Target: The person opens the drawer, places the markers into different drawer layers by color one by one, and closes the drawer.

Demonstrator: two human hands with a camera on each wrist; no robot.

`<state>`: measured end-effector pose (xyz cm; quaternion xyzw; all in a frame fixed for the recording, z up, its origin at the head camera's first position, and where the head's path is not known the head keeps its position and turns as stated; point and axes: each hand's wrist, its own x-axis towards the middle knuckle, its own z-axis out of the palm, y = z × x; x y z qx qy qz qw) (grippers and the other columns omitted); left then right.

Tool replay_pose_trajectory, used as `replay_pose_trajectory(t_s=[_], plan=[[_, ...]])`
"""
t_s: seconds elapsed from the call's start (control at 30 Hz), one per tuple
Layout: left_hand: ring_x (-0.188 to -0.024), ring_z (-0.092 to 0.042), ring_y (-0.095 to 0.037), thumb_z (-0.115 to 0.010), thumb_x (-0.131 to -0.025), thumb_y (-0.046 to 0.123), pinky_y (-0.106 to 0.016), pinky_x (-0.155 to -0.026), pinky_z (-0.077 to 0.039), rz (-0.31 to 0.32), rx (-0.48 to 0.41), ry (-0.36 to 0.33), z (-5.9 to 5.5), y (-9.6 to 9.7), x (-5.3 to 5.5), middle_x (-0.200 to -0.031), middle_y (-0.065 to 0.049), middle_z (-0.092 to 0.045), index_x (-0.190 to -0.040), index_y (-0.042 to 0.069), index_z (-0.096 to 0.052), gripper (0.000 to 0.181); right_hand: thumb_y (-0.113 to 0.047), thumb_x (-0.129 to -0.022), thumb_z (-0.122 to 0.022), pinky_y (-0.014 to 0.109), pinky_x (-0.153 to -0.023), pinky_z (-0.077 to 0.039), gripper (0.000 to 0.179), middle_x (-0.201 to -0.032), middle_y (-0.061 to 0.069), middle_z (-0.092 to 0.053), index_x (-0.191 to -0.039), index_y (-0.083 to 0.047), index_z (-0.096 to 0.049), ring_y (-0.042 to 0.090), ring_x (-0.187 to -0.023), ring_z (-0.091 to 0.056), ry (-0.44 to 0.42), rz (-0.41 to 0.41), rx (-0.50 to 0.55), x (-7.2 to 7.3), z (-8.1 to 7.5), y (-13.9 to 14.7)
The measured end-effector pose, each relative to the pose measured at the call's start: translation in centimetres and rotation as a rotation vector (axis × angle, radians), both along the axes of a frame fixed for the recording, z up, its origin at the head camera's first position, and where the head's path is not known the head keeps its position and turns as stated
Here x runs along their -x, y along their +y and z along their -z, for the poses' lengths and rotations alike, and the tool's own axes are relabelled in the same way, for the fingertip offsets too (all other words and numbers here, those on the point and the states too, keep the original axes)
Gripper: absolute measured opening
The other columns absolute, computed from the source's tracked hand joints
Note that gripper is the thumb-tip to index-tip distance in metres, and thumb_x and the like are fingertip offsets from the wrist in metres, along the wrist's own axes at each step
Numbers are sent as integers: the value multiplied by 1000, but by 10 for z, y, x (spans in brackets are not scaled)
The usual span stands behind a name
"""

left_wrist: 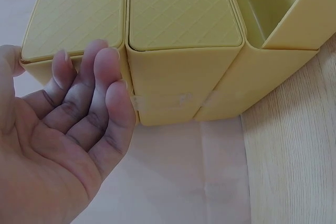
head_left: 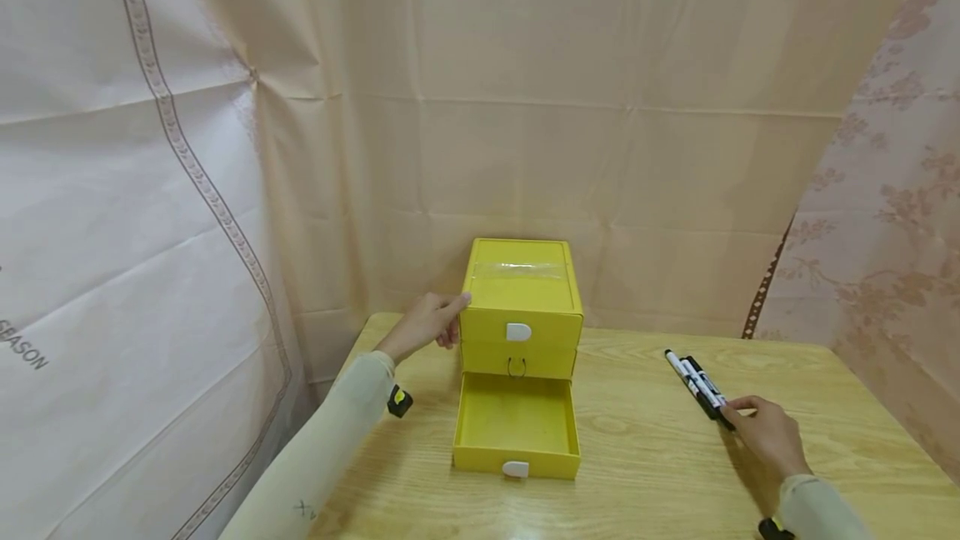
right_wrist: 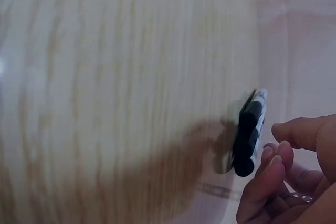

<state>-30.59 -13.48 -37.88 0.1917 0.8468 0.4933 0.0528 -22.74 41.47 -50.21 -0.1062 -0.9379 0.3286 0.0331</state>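
Observation:
A yellow drawer box (head_left: 521, 286) stands at the middle of the table, its bottom drawer (head_left: 516, 462) pulled out and bare inside. My left hand (head_left: 427, 325) is at the box's upper left side, with the thumb at the top edge. In the left wrist view, the fingers (left_wrist: 107, 108) of that hand are loosely bent beside the box and grip nothing. Three black-and-white markers (head_left: 696, 386) lie side by side on the right. Right at their near end is my right hand (head_left: 767, 433), thumb and fingertips apart in the right wrist view.
The wooden table (head_left: 630, 440) carries the box and markers. White tabs (head_left: 517, 332) mark the top and bottom drawers, while the middle one has a thin dark loop (head_left: 517, 367). A beige cloth (head_left: 525, 107) hangs behind, with patterned cloth at both sides.

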Motion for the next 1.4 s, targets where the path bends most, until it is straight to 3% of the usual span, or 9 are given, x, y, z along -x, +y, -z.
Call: replay_pose_trajectory(t_s=[0.33,0.6,0.77,1.03,1.2,1.4], plan=[[-61,-66,-28,-47,-105,61,-45,-65,-59,-1,-11,10,1,1,-1,-71,-14,-67,-77,4,-67,66,-27,-99,-62,33,-55,-41,38,-71,2,-63,-112,9,-65,19,-64,-55,30,5,-41,4,7,5],[-60,-65,-25,-47,-106,58,-42,-64,-59,-6,0,20,2,1,-1,-71,-11,-67,-77,5,-67,63,-29,-100,-60,34,-56,-43,47,-76,9,-63,-119,14,-54,25,-69,-58,-16,67,-22,3,2,6],[-60,-66,-26,-47,-105,59,-42,-64,-59,-5,-2,16,1,0,-1,-71,-12,-67,-77,5,-67,64,-27,-100,-60,33,-56,-43,38,-75,8,-63,-105,11,-63,25,-70,-59,-48,76,-55,4,0,9],[-60,-66,-27,-47,-106,57,-39,-62,-58,-2,-4,16,-1,1,-2,-71,-13,-67,-78,4,-67,63,-22,-94,-68,36,-60,-40,28,-74,7,-65,-91,6,-71,30,-75,-58,-12,56,-95,6,3,10],[-60,-66,-26,-47,-106,57,-39,-62,-58,3,1,21,0,2,-2,-71,-12,-67,-78,5,-67,63,-18,-89,-74,44,-65,-44,23,-81,15,-70,-88,5,-75,36,-79,-61,14,33,-137,6,6,12],[-60,-66,-27,-46,-106,57,-39,-61,-58,0,-5,18,0,1,-2,-71,-13,-67,-78,5,-66,63,-15,-87,-75,46,-64,-45,21,-77,14,-70,-88,6,-75,36,-76,-62,48,-12,-175,7,3,13]])
